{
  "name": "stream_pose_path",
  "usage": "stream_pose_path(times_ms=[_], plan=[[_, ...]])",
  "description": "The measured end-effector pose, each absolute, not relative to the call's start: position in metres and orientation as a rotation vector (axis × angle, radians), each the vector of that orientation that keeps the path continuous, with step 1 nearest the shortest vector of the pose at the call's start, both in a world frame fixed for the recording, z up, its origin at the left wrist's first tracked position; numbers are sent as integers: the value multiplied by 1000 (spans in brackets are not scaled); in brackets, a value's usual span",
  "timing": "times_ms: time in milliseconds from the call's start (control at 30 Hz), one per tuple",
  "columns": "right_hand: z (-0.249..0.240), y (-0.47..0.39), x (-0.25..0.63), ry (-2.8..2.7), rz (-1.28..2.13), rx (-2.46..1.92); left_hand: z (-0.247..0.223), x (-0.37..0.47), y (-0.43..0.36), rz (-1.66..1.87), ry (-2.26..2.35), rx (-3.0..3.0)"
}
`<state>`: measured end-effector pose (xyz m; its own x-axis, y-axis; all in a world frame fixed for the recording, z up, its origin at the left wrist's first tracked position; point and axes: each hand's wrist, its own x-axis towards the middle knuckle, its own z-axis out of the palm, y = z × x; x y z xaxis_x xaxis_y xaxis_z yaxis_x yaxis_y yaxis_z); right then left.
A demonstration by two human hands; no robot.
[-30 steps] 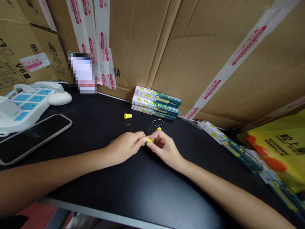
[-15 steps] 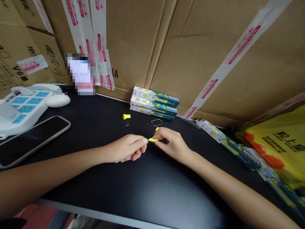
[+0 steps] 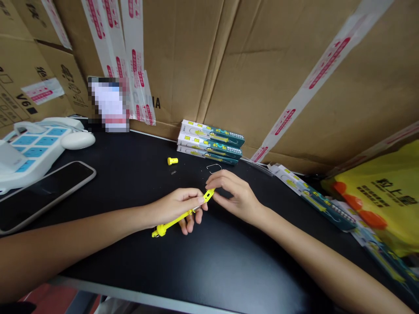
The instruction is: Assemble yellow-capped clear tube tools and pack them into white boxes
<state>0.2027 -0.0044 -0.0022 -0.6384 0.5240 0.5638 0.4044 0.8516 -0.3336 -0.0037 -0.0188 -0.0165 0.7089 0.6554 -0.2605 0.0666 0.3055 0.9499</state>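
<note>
My left hand point(image 3: 180, 205) is closed around a yellow spring scale point(image 3: 175, 221), which slants from lower left to upper right. Thumb and fingers grip it near its upper end, where a short stretch of bare metal shows beside the yellow tube. At that end, the fingertips of my right hand point(image 3: 235, 192) pinch the tip of a flat yellow strip with holes. Beyond my hands lie a yellow cap point(image 3: 173, 161), a tiny coil spring point(image 3: 173, 172) and a bent wire hook point(image 3: 214, 167) on the black table point(image 3: 203, 270).
Printed spring scale boxes point(image 3: 209, 146) are stacked against a cardboard wall point(image 3: 176, 56). More boxes point(image 3: 314, 198) lie at right beside a yellow bag point(image 3: 386, 192). At left are a phone point(image 3: 49, 194) and a power strip point(image 3: 36, 144) with a white plug and cable.
The spring scale's tube has come into view below my left hand, and its holed strip has turned flat side up. My right hand's grip has shifted to the strip's tip.
</note>
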Motion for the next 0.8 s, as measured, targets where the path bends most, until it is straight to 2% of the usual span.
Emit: stream_pose_path(times_ms=[267, 533, 800], plan=[[-3, -1, 205, -2290, 247, -742, -20, -6, -11, 576, 730, 1163], [-7, 22, 223, -2051, 172, -1101, -21, -10, -1, 727, 781, 1124], [-18, 36, 235, -2182, 124, -1293, -17, -11, 0, 659, 811, 1113]])
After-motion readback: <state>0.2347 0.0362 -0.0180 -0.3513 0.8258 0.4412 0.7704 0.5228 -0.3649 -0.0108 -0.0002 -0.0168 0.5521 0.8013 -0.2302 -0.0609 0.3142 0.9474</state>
